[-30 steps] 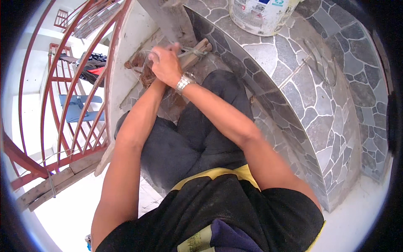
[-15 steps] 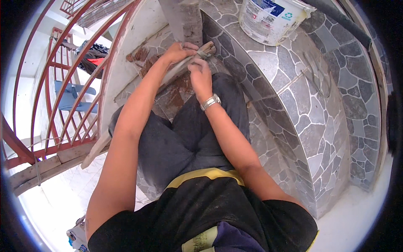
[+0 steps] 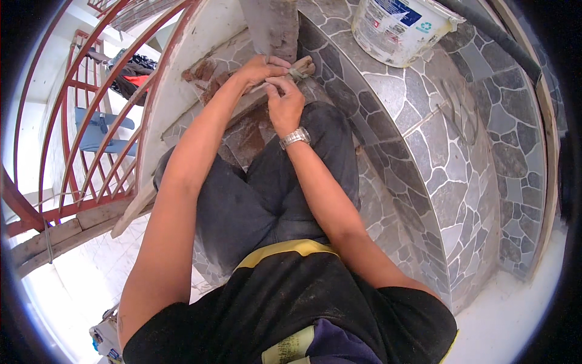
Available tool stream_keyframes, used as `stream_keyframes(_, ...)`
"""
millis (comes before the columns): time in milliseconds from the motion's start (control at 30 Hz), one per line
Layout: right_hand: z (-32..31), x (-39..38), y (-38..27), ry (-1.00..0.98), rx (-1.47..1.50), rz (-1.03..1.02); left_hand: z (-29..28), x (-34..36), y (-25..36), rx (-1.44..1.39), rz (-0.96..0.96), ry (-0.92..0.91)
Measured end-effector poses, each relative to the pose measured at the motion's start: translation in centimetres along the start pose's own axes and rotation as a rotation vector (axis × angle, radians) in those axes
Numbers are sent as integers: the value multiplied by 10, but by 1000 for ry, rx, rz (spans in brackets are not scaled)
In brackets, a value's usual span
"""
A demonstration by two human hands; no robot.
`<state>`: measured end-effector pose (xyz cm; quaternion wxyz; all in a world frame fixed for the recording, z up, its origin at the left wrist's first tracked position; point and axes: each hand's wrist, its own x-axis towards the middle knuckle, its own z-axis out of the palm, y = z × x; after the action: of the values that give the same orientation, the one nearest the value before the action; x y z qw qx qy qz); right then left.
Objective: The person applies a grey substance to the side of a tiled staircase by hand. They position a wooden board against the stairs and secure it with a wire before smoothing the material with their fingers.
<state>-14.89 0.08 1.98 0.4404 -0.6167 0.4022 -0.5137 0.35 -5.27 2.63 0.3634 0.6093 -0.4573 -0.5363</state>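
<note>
Stone-tiled steps (image 3: pixel 424 121); white bucket (image 3: pixel 397 27), blue label, above. Left hand (image 3: pixel 260 68), right hand (image 3: pixel 285 103) fingers pinching small tool (image 3: pixel 301 67).

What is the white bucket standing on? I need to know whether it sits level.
The white bucket stands on a stone-patterned tiled step. Its base is only partly in view and the picture's top edge crops it, so levelness cannot be judged.

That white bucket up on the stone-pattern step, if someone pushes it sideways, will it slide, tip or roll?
The white bucket stands upright on the tiled step, so it would probably slide rather than roll. It looks wide and squat, so tipping seems unlikely unless pushed near the rim. It sits close to the step's front edge, so a shove toward the person could send it off. Its fill, and so its weight, cannot be seen.
</note>
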Motion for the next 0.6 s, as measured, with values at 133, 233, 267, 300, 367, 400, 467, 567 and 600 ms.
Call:
stream_keyframes(133, -2, -10, -6, -136, 20, 96, -6, 0, -7, 23, -10, 21)
stream_keyframes(233, -2, -9, -9, -160, 279, 451, -8, 0, -7, 23, 1, -2)
stream_keyframes(267, -4, -7, -8, -108, 443, 588, -3, -1, -4, 24, -19, 9)
stream_keyframes(300, -7, -4, -7, -102, 440, 589, 2, -1, 0, 25, -40, 20)
stream_keyframes(367, -10, -1, -10, -319, 523, 772, -2, -3, -2, -3, -66, 15)
stream_keyframes(400, -7, -3, -12, -316, 524, 773, -4, -3, -2, -33, -90, 11)
stream_keyframes(467, 0, -6, -15, -288, 549, 773, -5, -2, -2, -35, -75, 1)
stream_keyframes(567, 5, -6, -12, -257, 366, 571, -6, -1, -4, -58, -65, -11)
stream_keyframes(600, 7, -8, -13, -251, 180, 388, -7, 0, -5, -79, -68, -18)
